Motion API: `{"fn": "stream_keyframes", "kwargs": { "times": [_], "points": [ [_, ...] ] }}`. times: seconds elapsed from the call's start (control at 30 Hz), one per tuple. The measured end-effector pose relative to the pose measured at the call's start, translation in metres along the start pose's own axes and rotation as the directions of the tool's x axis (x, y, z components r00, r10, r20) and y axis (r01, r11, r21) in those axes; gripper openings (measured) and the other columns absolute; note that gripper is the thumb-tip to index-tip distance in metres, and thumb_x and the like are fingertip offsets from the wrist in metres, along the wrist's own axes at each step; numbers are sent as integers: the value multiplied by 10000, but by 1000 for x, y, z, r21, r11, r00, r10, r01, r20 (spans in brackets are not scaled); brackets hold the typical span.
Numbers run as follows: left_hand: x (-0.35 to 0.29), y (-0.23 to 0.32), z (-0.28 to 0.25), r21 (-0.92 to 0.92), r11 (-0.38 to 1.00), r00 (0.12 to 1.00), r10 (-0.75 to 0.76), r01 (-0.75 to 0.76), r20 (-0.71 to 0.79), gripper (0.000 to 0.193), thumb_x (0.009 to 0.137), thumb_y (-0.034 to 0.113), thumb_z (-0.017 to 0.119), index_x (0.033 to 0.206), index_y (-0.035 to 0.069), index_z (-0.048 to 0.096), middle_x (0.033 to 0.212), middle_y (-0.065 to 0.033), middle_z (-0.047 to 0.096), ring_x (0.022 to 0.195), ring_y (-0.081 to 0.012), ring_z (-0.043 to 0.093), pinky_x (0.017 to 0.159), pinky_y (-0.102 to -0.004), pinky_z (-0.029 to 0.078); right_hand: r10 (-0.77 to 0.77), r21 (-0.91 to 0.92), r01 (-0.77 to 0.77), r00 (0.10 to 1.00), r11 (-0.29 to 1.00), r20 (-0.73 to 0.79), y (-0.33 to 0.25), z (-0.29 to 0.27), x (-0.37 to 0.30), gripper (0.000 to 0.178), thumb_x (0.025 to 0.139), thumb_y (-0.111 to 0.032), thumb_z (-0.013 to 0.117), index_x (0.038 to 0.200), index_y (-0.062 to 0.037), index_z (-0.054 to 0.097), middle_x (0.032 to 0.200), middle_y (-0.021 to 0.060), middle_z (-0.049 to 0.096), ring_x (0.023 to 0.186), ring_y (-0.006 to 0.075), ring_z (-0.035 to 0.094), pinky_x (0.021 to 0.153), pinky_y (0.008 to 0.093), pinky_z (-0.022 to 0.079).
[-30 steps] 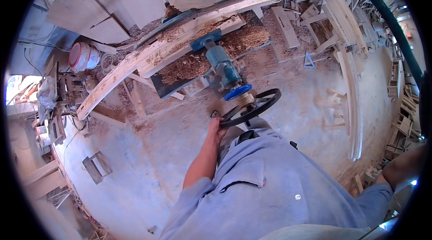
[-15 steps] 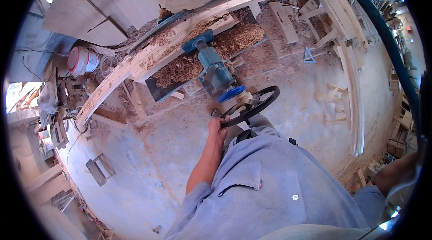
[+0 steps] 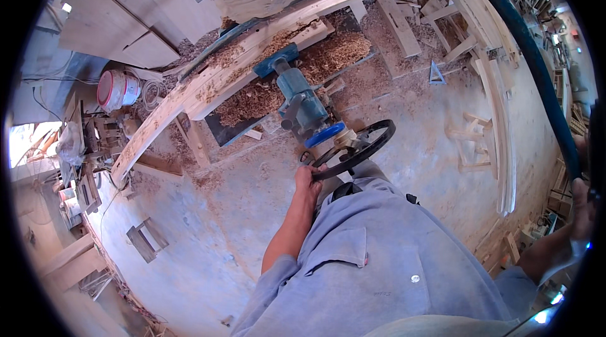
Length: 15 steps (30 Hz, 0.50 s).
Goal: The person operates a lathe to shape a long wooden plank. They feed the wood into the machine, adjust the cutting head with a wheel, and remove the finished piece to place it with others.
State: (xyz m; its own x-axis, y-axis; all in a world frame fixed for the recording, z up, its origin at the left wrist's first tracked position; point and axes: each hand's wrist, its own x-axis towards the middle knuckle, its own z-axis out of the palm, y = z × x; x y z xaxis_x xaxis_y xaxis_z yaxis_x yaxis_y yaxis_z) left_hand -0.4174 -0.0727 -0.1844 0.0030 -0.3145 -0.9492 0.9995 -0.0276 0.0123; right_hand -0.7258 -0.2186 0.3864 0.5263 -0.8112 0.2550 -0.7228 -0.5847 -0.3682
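At the middle of the view my left hand (image 3: 307, 181) is closed around the rim of a large black handwheel (image 3: 361, 161). This wheel sits on the near end of a teal machine body (image 3: 299, 92), beside a smaller blue wheel (image 3: 326, 135). At the machine's far end, a teal plate (image 3: 275, 61) lies over a long curved timber (image 3: 205, 79) strewn with shavings. My right hand (image 3: 581, 207) is raised at the far right rim, by the lower end of a curved dark teal pipe (image 3: 530, 40). Its grip is dark and partly cut off.
Wood shavings (image 3: 334, 53) cover a dark plate beneath the machine. A blue set square (image 3: 436, 73) lies on the floor to the right, near stacked curved timbers (image 3: 495, 122). On the left stand a red-and-white bucket (image 3: 118, 90) and large boards (image 3: 126, 18); a small wooden frame (image 3: 147, 240) lies nearer.
My right hand has risen toward the teal pipe, and more of its fingers show. My left hand stays on the black wheel's rim. The view has shifted slightly.
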Motion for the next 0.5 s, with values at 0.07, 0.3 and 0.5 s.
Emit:
{"fn": "stream_keyframes", "kwargs": {
  "times": [0.07, 0.3, 0.5],
  "points": [
    [1, -1, 0, 22, 1000, 1000, 15, -15, -16, 507, 754, -182, 348, 1251, -133, 256, 1138, -290, 388, 918, -428, 577, 765, -459, 592, 65, 58, -66, 998, 996, 18, 1, 4, -4, 545, 845, -184, 751, 1273, 88, 551, 1045, 200, 682, 890, 235, 666, 791, 304, 534],
    [-1, 1, -3, 64, 997, 991, 24, -33, 133, 632, 747, -215, 345, 1358, -107, 224, 1388, -304, 313, 1044, -435, 565, 885, -465, 554, 133, -440, -37, 973, 897, 190, 13, 1, -25, 500, 894, -221, 560, 1369, -70, 512, 1279, 169, 589, 1091, 263, 617, 924, 371, 501],
    [-3, 2, -4, 125, 991, 994, 39, -51, 99, 537, 753, -213, 353, 1273, -97, 282, 1401, -271, 312, 1086, -463, 552, 893, -466, 551, 258, -328, -185, 947, 927, 194, 7, 43, -25, 562, 751, -77, 573, 1309, -9, 551, 1241, 199, 607, 1077, 291, 624, 936, 367, 492]
  ]
}}
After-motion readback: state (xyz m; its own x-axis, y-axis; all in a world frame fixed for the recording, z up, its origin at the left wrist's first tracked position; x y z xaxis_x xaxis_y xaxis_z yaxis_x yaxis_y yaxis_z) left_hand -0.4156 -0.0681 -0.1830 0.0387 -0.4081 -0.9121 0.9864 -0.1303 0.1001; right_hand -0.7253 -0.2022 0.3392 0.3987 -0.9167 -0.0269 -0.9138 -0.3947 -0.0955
